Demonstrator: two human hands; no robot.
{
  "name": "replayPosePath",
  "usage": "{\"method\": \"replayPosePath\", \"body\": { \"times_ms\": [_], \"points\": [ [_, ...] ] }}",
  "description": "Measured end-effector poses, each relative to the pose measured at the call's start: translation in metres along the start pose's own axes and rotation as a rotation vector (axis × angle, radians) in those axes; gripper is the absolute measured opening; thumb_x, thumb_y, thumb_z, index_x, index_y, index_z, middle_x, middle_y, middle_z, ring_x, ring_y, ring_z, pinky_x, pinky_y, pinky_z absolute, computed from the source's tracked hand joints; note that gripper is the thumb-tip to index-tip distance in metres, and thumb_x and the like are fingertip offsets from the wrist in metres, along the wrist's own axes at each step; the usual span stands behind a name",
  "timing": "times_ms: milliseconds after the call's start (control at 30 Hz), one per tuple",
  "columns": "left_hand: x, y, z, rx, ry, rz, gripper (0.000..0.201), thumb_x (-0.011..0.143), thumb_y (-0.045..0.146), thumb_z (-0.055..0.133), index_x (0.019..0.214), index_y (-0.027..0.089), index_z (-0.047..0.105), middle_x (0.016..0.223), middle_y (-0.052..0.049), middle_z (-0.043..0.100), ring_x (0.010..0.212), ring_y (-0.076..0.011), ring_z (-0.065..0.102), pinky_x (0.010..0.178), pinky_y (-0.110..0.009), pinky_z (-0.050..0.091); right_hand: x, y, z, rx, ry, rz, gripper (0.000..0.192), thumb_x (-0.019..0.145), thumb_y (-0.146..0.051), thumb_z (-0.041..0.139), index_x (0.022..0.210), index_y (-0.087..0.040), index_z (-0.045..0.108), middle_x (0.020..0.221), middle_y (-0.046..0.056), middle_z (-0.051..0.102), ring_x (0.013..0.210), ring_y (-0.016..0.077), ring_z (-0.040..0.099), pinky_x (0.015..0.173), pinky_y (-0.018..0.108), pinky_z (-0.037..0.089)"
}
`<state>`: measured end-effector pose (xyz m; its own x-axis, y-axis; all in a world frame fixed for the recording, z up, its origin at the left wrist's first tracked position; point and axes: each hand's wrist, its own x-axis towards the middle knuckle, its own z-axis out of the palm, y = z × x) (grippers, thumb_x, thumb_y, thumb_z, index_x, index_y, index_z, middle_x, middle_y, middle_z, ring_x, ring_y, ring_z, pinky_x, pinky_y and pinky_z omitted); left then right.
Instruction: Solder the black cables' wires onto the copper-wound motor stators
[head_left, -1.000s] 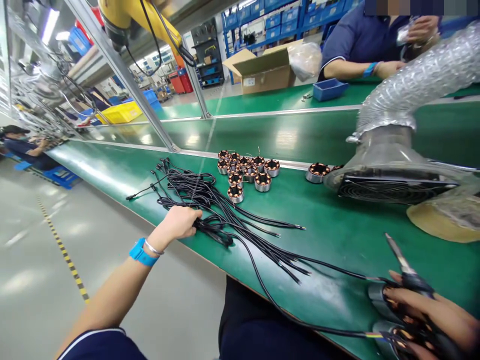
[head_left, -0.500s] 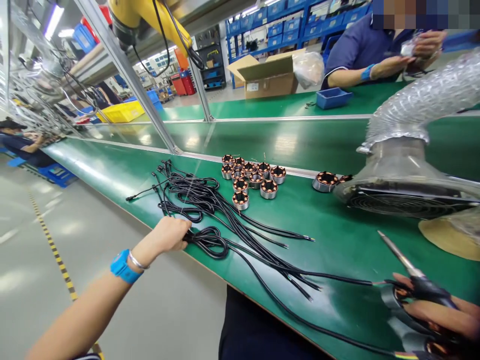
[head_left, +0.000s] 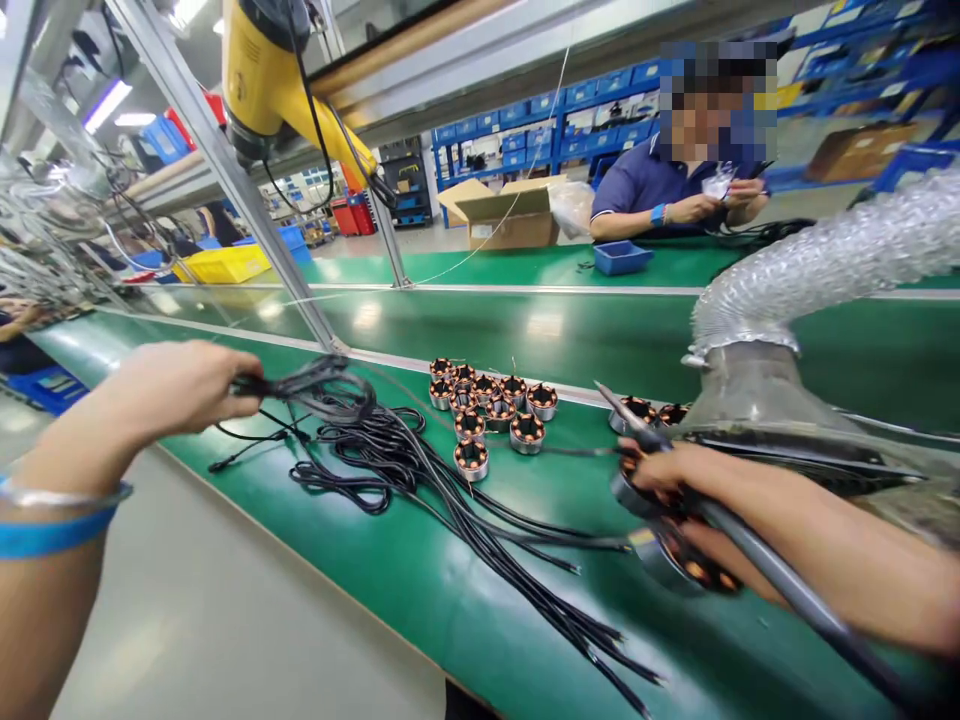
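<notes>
My left hand (head_left: 176, 385) is closed on a looped black cable (head_left: 330, 390), lifted over the left end of the cable pile (head_left: 375, 440). My right hand (head_left: 675, 475) grips a soldering iron (head_left: 646, 430), its tip pointing up and left. Two copper-wound motor stators (head_left: 667, 562) are also in that hand, blurred by motion. Black cable leads run to these stators from the left. Several other stators (head_left: 470, 458) stand grouped on the green table, between the pile and my right hand.
A fume hood (head_left: 757, 390) with a silver flexible duct (head_left: 817, 285) stands at the right, with stators beside it. A metal post (head_left: 247, 205) rises behind the cables. Across the table, a person (head_left: 637, 185) handles a small item near a blue tray (head_left: 622, 258) and a cardboard box (head_left: 510, 220).
My left hand has raised the looped cable off the table's front edge, up and leftward. The right hand has moved up and inward with the iron and stators. The view has shifted too.
</notes>
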<state>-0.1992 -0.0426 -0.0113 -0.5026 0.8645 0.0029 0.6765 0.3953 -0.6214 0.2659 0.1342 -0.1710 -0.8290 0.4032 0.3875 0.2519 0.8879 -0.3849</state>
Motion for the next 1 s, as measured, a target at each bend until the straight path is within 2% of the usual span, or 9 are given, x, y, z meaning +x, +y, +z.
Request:
{"method": "replayPosePath", "body": {
  "times_ms": [33, 100, 267, 400, 467, 600, 767, 867, 1000],
  "points": [
    [0.021, 0.002, -0.009, 0.009, 0.052, -0.018, 0.035, 0.079, 0.045, 0.067, 0.106, 0.022, 0.071, 0.084, -0.002, 0.07, 0.08, -0.0199, 0.065, 0.073, -0.027, 0.045, 0.025, 0.004, -0.005, 0.069, -0.092, -0.001, 0.025, 0.084, -0.018, 0.051, 0.101, -0.035, 0.055, 0.08, 0.005, 0.065, 0.054, 0.0178, 0.06, 0.046, 0.028, 0.05],
    [0.066, 0.022, -0.024, -0.043, 0.164, 0.02, 0.034, 0.082, 0.037, 0.065, 0.105, 0.013, 0.07, 0.095, -0.012, 0.072, 0.089, -0.0277, 0.066, 0.077, -0.033, 0.048, 0.078, 0.015, -0.011, 0.044, -0.097, 0.044, 0.028, 0.078, -0.012, 0.049, 0.102, -0.027, 0.052, 0.086, 0.004, 0.066, 0.067, 0.0192, 0.064, 0.059, 0.03, 0.053],
    [0.178, 0.101, -0.054, -0.165, 0.327, 0.062, 0.025, 0.088, 0.017, 0.052, 0.101, 0.004, 0.069, 0.104, -0.025, 0.069, 0.102, -0.0358, 0.065, 0.085, -0.041, 0.047, 0.195, 0.066, -0.011, -0.252, -0.134, 0.207, 0.044, 0.072, -0.009, 0.06, 0.115, -0.018, 0.052, 0.088, 0.005, 0.067, 0.081, 0.02, 0.063, 0.071, 0.027, 0.047],
    [0.243, 0.15, -0.073, -0.285, 0.493, 0.06, 0.036, 0.096, 0.008, 0.032, 0.12, -0.001, 0.057, 0.121, -0.03, 0.06, 0.118, -0.0363, 0.056, 0.092, -0.045, 0.044, 0.246, 0.122, -0.002, -0.379, -0.126, 0.361, 0.044, 0.079, -0.016, 0.07, 0.12, -0.014, 0.053, 0.102, 0.009, 0.065, 0.09, 0.0208, 0.063, 0.079, 0.032, 0.05],
    [0.264, 0.172, -0.072, -0.331, 0.507, 0.059, 0.035, 0.099, 0.013, 0.035, 0.126, 0.0, 0.053, 0.122, -0.028, 0.059, 0.118, -0.0335, 0.056, 0.094, -0.045, 0.046, 0.254, 0.149, 0.006, -0.417, -0.127, 0.45, 0.036, 0.089, -0.029, 0.065, 0.121, -0.015, 0.055, 0.111, 0.009, 0.062, 0.096, 0.0204, 0.062, 0.083, 0.037, 0.053],
    [0.286, 0.199, -0.036, -0.376, 0.381, 0.056, 0.036, 0.094, 0.032, 0.058, 0.124, 0.012, 0.056, 0.119, -0.012, 0.062, 0.102, -0.0232, 0.063, 0.087, -0.043, 0.054, 0.244, 0.196, 0.028, -0.445, -0.157, 0.636, 0.033, 0.095, -0.035, 0.059, 0.122, -0.017, 0.056, 0.12, 0.009, 0.059, 0.102, 0.0209, 0.062, 0.086, 0.041, 0.055],
    [0.286, 0.176, 0.031, -0.36, 0.161, 0.012, 0.035, 0.093, 0.033, 0.059, 0.122, 0.014, 0.058, 0.121, -0.011, 0.061, 0.103, -0.0229, 0.063, 0.086, -0.043, 0.055, 0.224, 0.229, 0.042, -0.47, -0.211, 0.845, 0.033, 0.094, -0.035, 0.059, 0.121, -0.015, 0.057, 0.12, 0.009, 0.06, 0.102, 0.0208, 0.062, 0.086, 0.04, 0.056],
    [0.279, 0.16, 0.062, -0.352, 0.003, -0.01, 0.035, 0.093, 0.033, 0.059, 0.123, 0.014, 0.057, 0.122, -0.011, 0.06, 0.104, -0.0231, 0.062, 0.087, -0.044, 0.054, 0.228, 0.228, 0.036, -0.5, -0.244, 0.88, 0.035, 0.093, -0.035, 0.061, 0.121, -0.013, 0.057, 0.12, 0.011, 0.059, 0.102, 0.0216, 0.062, 0.087, 0.04, 0.055],
    [0.272, 0.164, 0.09, -0.364, -0.171, -0.023, 0.035, 0.093, 0.033, 0.059, 0.123, 0.015, 0.057, 0.122, -0.011, 0.06, 0.104, -0.0232, 0.062, 0.086, -0.043, 0.055, 0.256, 0.202, 0.014, -0.544, -0.286, 0.776, 0.033, 0.093, -0.034, 0.061, 0.119, -0.014, 0.058, 0.117, 0.01, 0.062, 0.102, 0.0219, 0.062, 0.088, 0.041, 0.053]
  ]
}}
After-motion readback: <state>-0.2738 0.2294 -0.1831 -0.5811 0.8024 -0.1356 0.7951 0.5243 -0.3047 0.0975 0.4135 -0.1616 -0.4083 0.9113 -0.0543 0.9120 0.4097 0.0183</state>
